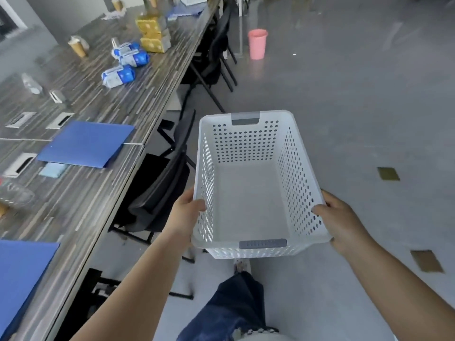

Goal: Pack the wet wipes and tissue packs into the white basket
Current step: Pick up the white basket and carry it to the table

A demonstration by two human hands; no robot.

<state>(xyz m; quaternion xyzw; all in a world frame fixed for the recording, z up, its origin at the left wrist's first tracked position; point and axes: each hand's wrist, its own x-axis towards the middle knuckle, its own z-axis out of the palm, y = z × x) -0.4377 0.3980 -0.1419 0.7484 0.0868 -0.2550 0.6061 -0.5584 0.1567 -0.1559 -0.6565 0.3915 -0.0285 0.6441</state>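
Observation:
An empty white perforated basket (290,168) with grey handles is held in the air over the floor, in front of me. My left hand (184,215) grips its left rim near the front corner, thumb hooked over the edge. My right hand (337,217) grips the right rim the same way. Blue and white wet wipe packs (119,76) (134,59) (123,49) lie far up the long table on the left. Yellow tissue packs (154,33) are stacked just beyond them.
A long dark striped table (81,193) runs along the left with blue folders (85,143), paper cups (77,46) and a water bottle (32,83). Black chairs (160,193) are tucked under its edge. A pink bin (257,44) stands on the grey floor ahead.

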